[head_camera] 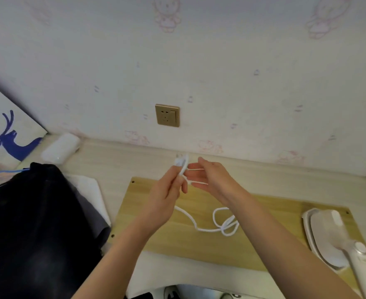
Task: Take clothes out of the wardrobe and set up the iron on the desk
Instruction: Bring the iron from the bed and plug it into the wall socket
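Head view, left hand pinching white plug, right hand loosely spread beside cord

My white iron lies at the right end of a pale wooden board on the desk, handle toward me. Its white cord trails left across the board in loose loops, then rises to the white plug, held above the desk's back edge. Dark clothes on blue hangers lie heaped on the desk's left side, over grey and white cloth.
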`<state>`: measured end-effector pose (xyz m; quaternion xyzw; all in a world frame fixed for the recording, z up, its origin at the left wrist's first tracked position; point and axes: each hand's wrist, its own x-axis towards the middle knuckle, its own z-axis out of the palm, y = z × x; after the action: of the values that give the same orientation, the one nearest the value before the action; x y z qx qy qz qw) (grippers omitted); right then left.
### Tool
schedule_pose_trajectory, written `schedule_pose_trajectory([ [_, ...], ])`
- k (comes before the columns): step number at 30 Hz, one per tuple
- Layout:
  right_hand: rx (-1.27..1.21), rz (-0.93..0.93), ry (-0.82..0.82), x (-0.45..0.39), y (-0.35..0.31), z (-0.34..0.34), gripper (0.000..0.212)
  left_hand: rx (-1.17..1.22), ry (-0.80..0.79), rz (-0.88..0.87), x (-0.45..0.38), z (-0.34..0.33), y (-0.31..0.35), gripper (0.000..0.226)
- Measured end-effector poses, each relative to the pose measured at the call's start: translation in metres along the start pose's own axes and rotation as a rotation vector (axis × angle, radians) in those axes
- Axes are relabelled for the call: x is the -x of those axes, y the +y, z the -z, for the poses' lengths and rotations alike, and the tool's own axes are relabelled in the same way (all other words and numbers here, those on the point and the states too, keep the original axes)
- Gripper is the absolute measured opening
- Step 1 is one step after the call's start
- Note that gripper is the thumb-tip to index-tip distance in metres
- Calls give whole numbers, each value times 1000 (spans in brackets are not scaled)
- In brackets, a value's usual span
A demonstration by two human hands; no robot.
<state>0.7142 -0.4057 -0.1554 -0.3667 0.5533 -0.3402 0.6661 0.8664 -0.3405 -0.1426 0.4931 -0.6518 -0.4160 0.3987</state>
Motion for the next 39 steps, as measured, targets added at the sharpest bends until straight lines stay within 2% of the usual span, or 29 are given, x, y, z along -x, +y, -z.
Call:
schedule_pose_trajectory([
  [2, -207, -134, -65, -2, -7, -9, 38, -33, -54, -14, 2, 4, -7, 20],
  [5, -381, -222, -116, -9, -14, -14, 36, -99, -113, -30, 3, 10, -13, 22],
  [8, -558, -233, -162, -16, -23, -20, 45, -168, -165, -31, 6, 17, -17, 27],
  [11, -652, -176, -192, -19, -37, -26, 36, -229, -187, 0, 6, 29, -24, 32],
  [14, -600, -118, -170, -23, -47, -32, 23, -220, -197, 78, 3, 44, -35, 35],
  [17, -558, -65, -136, -30, -52, -35, 22, -213, -148, 174, -1, 57, -49, 35],
  [22, -403, 87, -58, -35, -54, -43, 41, -242, -64, 305, -10, 66, -67, 28],
  [26, -255, 205, -4, -35, -57, -52, 47, -212, -2, 375, -22, 66, -75, 23],
  [31, -59, 352, 149, -44, -60, -56, 38, -89, 112, 313, -54, 55, -57, 19],
  [34, 183, 407, 262, -51, -59, -61, 40, 29, 279, 241, -76, 45, -37, 18],
  [36, 196, 392, 275, -55, -59, -62, 41, 48, 358, 218, -88, 41, -29, 15],
  [39, 156, 336, 231, -62, -62, -54, 39, 16, 366, 216, -98, 38, -32, 8],
])
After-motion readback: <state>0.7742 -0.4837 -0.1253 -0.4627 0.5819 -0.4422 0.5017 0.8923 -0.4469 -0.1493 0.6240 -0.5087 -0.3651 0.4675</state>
